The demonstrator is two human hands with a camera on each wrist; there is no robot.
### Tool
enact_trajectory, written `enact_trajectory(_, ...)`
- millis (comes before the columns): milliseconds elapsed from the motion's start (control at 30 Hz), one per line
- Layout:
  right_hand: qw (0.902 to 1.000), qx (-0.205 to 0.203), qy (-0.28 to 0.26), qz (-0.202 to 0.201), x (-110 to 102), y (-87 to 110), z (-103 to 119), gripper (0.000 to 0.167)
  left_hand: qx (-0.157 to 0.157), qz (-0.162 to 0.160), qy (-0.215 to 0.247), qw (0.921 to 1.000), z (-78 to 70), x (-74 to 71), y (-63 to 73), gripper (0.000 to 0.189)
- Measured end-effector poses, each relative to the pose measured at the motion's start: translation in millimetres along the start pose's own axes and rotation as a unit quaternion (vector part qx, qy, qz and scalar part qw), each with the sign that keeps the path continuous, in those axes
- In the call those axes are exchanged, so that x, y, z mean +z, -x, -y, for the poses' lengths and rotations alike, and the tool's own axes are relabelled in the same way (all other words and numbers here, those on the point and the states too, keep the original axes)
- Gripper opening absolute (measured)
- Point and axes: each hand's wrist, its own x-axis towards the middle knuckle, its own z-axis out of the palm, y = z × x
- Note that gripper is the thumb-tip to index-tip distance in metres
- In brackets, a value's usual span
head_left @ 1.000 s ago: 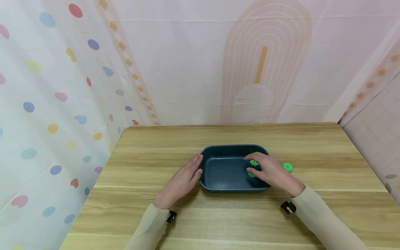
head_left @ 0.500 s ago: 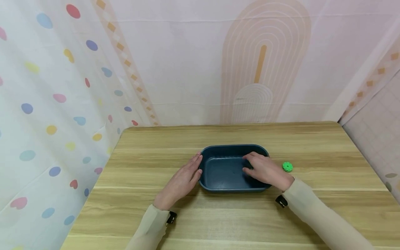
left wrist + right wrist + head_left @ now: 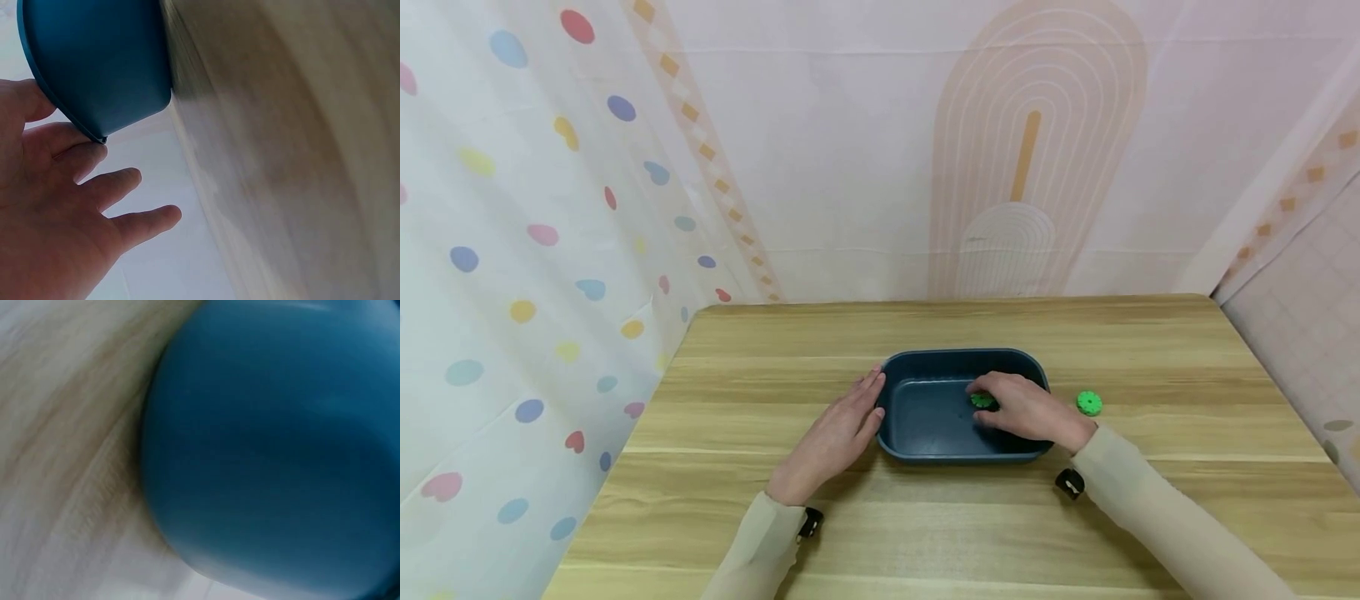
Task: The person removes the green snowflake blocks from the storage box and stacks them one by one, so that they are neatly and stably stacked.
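A dark blue oblong plastic basin (image 3: 925, 417) stands on the wooden table. My left hand (image 3: 838, 433) rests against its left end, fingers extended; in the left wrist view the thumb and index finger of that hand (image 3: 62, 194) touch the rim. Inside the basin's right half, my right hand (image 3: 1026, 408) reaches down with curled fingers. Between its thumb and forefinger shows a green notched disc (image 3: 981, 401), partly covered by the hand. Another such green disc (image 3: 1089, 403), with a small centre hole, lies on the table to the right of the basin.
The wooden table (image 3: 775, 358) backs onto a patterned curtain (image 3: 850, 167), and another dotted curtain (image 3: 572, 292) hangs at the left. The basin's outer wall (image 3: 269, 456) fills most of the right wrist view.
My right hand has moved left and a little lower inside the basin. The two green pieces seen near it earlier have given way to one between its fingers. My left hand has stayed put.
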Motion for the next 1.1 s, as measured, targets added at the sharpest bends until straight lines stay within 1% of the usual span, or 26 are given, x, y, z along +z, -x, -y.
enact_trajectory(100, 0.9995, -0.022, -0.015, 0.015, 1, -2.8, -2, 0.038, -0.003, 0.002, 0.001, 1.0, -0.3, -0.7, -0.1, 0.056)
enact_trajectory(200, 0.9987, -0.033, -0.037, 0.011, 1, -5.2, -3, 0.037, -0.002, 0.002, 0.002, 1.0, -0.8, -1.2, 0.0, 0.056)
enact_trajectory(300, 0.9978, -0.023, -0.06, -0.016, 2, -7.2, -3, 0.032, 0.0, -0.001, 0.007, 1.0, -1.3, -1.3, 0.1, 0.056)
enact_trajectory(400, 0.9963, 0.001, -0.077, -0.038, 2, -8.7, -3, 0.029, -0.004, 0.001, 0.01, 0.9999, -1.9, -1.5, 0.4, 0.056)
enact_trajectory(467, 0.9961, 0.014, -0.077, -0.041, 2, -9.6, -3, 0.029, -0.005, 0.002, 0.012, 0.9999, -1.8, -1.5, 0.9, 0.056)
enact_trajectory(667, 0.9966, 0.045, -0.063, -0.029, 2, -12.2, -4, 0.034, -0.01, 0.008, 0.009, 0.9999, -0.5, -0.6, 1.3, 0.056)
enact_trajectory(900, 0.9971, 0.052, -0.053, -0.015, 4, -18.9, -6, 0.037, -0.009, 0.009, 0.012, 0.9998, -0.8, -0.9, 0.7, 0.056)
enact_trajectory(1100, 0.9978, 0.052, -0.037, -0.015, 6, -23.3, -7, 0.037, -0.011, 0.009, 0.012, 0.9998, -0.4, -1.7, 1.3, 0.056)
